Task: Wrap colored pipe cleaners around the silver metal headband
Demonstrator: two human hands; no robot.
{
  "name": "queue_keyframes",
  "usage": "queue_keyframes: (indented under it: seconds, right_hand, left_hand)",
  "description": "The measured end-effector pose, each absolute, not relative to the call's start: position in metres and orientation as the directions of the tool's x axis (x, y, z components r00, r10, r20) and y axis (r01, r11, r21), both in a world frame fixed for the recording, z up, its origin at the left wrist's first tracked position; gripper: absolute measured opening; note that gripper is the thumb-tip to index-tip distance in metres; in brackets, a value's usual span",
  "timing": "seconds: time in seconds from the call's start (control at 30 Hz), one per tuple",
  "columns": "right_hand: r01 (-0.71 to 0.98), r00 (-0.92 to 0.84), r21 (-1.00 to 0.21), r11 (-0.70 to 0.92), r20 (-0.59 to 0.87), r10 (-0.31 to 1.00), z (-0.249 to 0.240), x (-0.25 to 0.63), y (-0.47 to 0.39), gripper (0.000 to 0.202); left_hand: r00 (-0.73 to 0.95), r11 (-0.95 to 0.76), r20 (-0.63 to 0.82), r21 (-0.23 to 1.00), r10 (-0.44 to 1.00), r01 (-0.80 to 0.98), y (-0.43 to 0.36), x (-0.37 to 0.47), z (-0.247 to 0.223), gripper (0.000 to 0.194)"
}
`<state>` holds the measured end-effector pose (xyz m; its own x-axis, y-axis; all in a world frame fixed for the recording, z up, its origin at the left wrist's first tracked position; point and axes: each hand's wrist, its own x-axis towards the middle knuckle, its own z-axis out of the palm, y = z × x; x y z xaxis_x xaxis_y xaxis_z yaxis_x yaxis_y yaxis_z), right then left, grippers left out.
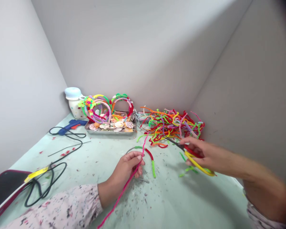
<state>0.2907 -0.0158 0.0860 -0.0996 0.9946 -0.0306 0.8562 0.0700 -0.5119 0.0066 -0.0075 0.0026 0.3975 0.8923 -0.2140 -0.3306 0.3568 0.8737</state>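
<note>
My left hand [131,165] pinches a long pink pipe cleaner [124,190], which runs from the front edge of view up past my fingertips. Under that hand is a thin grey headband hoop [131,149], its far side wrapped in green, red and bright green [153,168]; whether my fingers also grip it I cannot tell. To the right, my right hand [197,155] holds scissors [199,163] with red and yellow handles. Their dark blades point toward the back left and look close together, apart from the pink pipe cleaner.
A heap of coloured pipe cleaners [171,124] lies at the back right. Beside it stands a metal tray [109,131] of seashells with wrapped headbands [121,98]. A blue glue gun [72,125], its black cord, and a white jar [75,105] are at left. Green scraps [190,170] lie near the scissors.
</note>
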Motion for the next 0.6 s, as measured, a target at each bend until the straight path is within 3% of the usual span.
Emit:
queue_keyframes:
  seconds: [0.07, 0.17, 0.23, 0.6]
  right_hand:
    - [0.764, -0.302, -0.615, 0.195, -0.074, 0.951, 0.089, 0.268, -0.018, 0.053]
    - [0.694, -0.408, -0.631, 0.346, 0.051, 0.912, 0.089, 0.240, -0.020, 0.060]
    - [0.695, -0.424, -0.622, 0.360, 0.050, 0.904, 0.086, 0.228, -0.021, 0.060]
    - [0.791, -0.471, -0.326, 0.518, 0.215, 0.855, 0.057, 0.214, -0.019, 0.055]
  left_hand:
    - [0.397, 0.350, -0.204, 0.871, 0.895, -0.344, -0.007, 0.006, 0.002, 0.018]
    - [0.389, 0.353, -0.213, 0.873, 0.896, -0.337, -0.005, 0.006, 0.001, 0.021]
    - [0.385, 0.360, -0.220, 0.869, 0.896, -0.340, -0.005, 0.006, 0.000, 0.023]
    - [0.376, 0.389, -0.228, 0.810, 0.898, -0.439, -0.004, 0.004, 0.001, 0.027]
